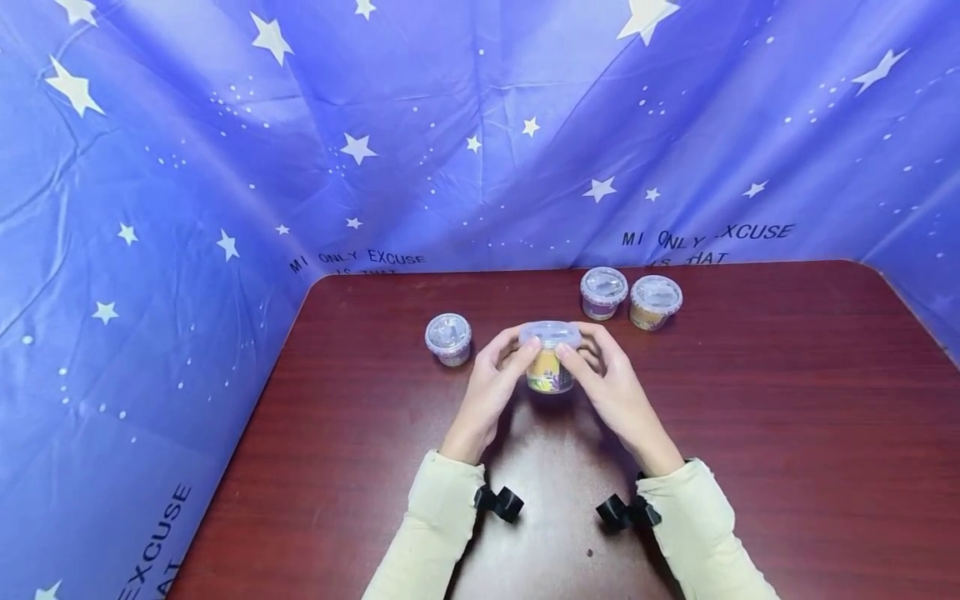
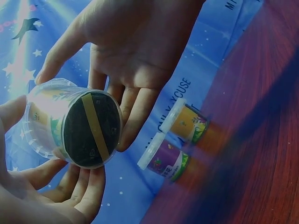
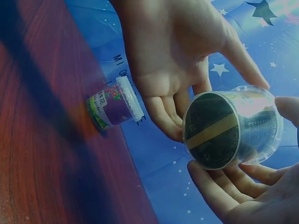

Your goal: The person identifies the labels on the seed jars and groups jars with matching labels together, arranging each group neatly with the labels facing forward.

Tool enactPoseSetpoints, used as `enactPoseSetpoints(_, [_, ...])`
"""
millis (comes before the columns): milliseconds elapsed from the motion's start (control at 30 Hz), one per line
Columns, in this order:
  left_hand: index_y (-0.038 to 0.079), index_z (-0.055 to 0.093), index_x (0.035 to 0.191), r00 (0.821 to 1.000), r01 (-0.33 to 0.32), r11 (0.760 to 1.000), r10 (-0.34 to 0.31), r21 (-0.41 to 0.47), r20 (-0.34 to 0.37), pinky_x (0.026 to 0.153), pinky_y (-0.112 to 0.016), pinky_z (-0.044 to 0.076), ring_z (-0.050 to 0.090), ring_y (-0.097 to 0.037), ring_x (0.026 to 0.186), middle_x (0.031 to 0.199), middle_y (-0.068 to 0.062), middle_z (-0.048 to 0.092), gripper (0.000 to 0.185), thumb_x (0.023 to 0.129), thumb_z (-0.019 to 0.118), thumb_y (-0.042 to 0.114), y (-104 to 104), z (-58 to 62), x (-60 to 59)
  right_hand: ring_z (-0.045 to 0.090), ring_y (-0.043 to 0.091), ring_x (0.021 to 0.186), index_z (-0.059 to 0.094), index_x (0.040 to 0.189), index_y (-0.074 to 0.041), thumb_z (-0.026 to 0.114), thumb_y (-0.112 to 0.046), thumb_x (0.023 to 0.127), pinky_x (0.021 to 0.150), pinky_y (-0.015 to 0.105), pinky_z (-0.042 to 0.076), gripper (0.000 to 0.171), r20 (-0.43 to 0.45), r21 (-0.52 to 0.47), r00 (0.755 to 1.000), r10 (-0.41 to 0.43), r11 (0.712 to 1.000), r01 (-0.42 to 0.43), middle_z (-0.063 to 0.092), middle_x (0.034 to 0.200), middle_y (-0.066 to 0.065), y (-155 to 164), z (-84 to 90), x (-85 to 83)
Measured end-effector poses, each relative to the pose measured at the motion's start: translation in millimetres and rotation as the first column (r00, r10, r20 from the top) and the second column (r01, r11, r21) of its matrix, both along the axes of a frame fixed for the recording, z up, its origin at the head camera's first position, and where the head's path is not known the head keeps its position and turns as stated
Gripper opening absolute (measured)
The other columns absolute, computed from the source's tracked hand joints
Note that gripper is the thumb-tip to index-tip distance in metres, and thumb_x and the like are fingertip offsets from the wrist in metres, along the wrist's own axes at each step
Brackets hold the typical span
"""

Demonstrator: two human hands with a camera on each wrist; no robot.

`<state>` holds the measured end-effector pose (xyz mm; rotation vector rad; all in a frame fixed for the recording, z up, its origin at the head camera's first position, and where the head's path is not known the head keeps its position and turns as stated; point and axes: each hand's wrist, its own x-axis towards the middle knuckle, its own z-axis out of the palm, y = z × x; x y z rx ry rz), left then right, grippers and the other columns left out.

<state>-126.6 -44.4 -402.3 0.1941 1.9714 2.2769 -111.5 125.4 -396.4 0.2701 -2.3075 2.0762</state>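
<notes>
A small clear-lidded plastic tub (image 1: 550,371) with a yellow flowered label is held upright above the table between both hands. My left hand (image 1: 493,383) grips its left side, thumb on the front just under the lid. On the opposite side, my right hand (image 1: 613,385) grips it the same way. The tub's lid (image 1: 551,334) is on. From below, in the left wrist view, the tub's dark base (image 2: 93,128) shows a tan stripe across it. Fingers of both hands curl behind the tub, partly hidden in the head view.
Another lidded tub (image 1: 448,340) stands left of the hands. At the back right stand a purple-labelled tub (image 1: 602,300) and a yellow-labelled tub (image 1: 655,307), side by side. The dark red table (image 1: 787,417) meets a blue starry cloth (image 1: 480,167) at its back and left edges.
</notes>
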Motion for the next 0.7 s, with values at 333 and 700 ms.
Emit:
enactPoseSetpoints(333, [0.002, 0.058, 0.133, 0.998, 0.052, 0.999, -0.052, 0.011, -0.018, 0.092, -0.029, 0.051, 0.061, -0.01, 0.1, 0.115, -0.008, 0.065, 0.039, 0.102, 0.055, 0.025, -3.7, -2.6, -0.8, 0.062, 0.009, 0.1, 0.049, 0.137, -0.006, 0.057, -0.025, 0.102, 0.083, 0.019, 0.052, 0.041, 0.042, 0.024, 0.999, 0.009, 1.0, -0.01, 0.062, 0.115, 0.009, 3.7, 3.2, 1.2])
enactPoseSetpoints(700, [-0.001, 0.054, 0.136, 0.991, 0.133, 0.988, -0.133, 0.078, -0.008, 0.101, -0.033, 0.048, 0.062, -0.012, 0.106, 0.123, -0.014, 0.063, 0.046, 0.103, 0.049, 0.03, -8.9, 0.8, -4.1, 0.063, 0.006, 0.102, 0.049, 0.14, -0.002, 0.054, -0.023, 0.103, 0.087, 0.021, 0.055, 0.042, 0.054, -0.008, 0.997, 0.061, 0.998, -0.061, 0.063, 0.115, 0.003, 8.8, 8.5, -0.6])
